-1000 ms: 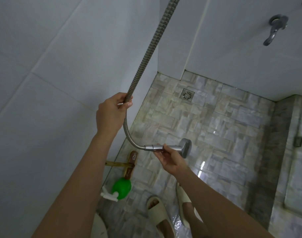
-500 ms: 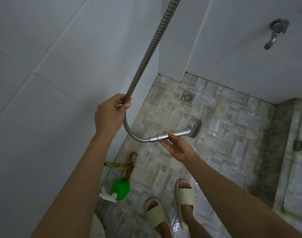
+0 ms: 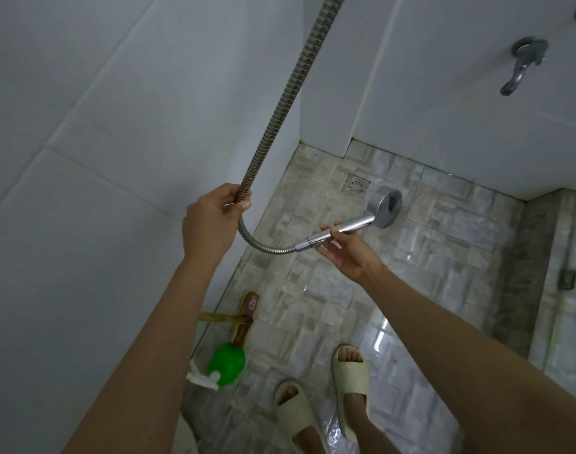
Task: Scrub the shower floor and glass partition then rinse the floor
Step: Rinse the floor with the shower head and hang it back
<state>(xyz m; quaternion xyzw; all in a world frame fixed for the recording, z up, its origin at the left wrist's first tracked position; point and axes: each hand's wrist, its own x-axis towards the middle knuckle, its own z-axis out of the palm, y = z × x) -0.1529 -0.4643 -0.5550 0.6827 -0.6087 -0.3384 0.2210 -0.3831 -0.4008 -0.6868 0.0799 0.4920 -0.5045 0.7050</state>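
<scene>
The left hand (image 3: 211, 221) grips the hose (image 3: 280, 103) close by the left wall, fingers wrapped round it. The right hand (image 3: 349, 253) pinches the shower head (image 3: 383, 206) by its handle, thumb on top, above the wet floor (image 3: 443, 257) near the drain (image 3: 357, 184). A green bottle (image 3: 227, 363) sits by the wall, touching a brush (image 3: 245, 317); I cannot tell what is in it.

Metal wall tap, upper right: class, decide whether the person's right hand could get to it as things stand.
Probably yes: no object lies between the right hand and the metal wall tap, but that hand holds the chrome shower head.
</scene>
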